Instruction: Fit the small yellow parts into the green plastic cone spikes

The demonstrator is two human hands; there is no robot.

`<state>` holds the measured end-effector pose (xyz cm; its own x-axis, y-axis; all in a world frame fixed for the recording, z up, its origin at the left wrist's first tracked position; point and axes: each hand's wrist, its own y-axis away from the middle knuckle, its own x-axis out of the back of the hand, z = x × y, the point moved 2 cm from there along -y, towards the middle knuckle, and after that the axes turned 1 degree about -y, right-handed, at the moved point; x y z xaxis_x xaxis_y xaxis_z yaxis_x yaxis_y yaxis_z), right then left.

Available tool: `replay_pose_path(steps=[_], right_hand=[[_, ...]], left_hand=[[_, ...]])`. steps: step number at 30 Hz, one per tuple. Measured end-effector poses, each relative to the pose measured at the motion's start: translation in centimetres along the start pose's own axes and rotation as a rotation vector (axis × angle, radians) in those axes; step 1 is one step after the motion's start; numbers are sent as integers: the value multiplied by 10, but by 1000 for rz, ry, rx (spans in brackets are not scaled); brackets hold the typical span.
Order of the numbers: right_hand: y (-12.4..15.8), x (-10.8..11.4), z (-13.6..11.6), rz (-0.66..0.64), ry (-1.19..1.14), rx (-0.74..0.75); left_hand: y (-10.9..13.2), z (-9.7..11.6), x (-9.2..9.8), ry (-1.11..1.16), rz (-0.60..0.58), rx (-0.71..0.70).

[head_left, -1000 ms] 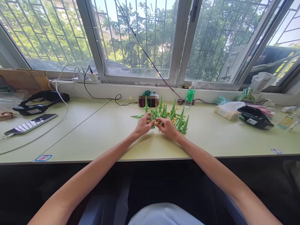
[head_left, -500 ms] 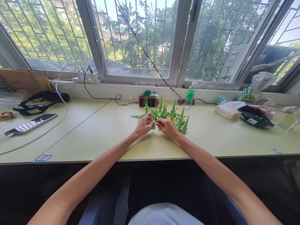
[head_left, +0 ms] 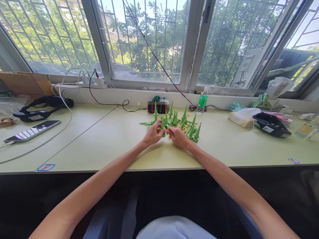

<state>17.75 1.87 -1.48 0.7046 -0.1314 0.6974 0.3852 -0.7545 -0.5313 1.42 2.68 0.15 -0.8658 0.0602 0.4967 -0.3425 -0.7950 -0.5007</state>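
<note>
My left hand (head_left: 153, 134) is closed around a green plastic spike (head_left: 162, 126), which stands upright with its pointed end up. Close to its right side is my right hand (head_left: 177, 136), thumb and fingers pinched together on a small yellow piece, mostly hidden by the fingertips. Behind and between the hands are several more green cone-shaped spikes, some upright, such as a tall spike (head_left: 170, 109), others leaning, such as a spike (head_left: 196, 133) by my right hand. Small yellow pieces (head_left: 186, 128) lie scattered among them.
A water bottle (head_left: 202, 101) stands behind the spikes at the right, near a cable. A dark box-like device (head_left: 161, 108) is at the back. Farther right are a tissue pack (head_left: 241, 117) and a black strap (head_left: 272, 124); a phone (head_left: 33, 131) lies at the left.
The right fingertips have shifted slightly, and the yellow piece between them shows less than before. My left hand stays around the same green spike.
</note>
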Motion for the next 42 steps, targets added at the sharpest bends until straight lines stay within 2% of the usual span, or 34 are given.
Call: replay_pose_path(steps=[15,25,35,42], right_hand=[[0,2,-1,-6,70,-99],[1,6,-5,104,-69,-87],[1,4,-2,50,-144,-31],[-1,2,3,75,-146,-14]], left_hand=[[1,3,-1,-1,6,-57],[0,2,-1,-10,44,9],[-2,-1,1,-43,110,59],[-4,-7,-1,46,91,98]])
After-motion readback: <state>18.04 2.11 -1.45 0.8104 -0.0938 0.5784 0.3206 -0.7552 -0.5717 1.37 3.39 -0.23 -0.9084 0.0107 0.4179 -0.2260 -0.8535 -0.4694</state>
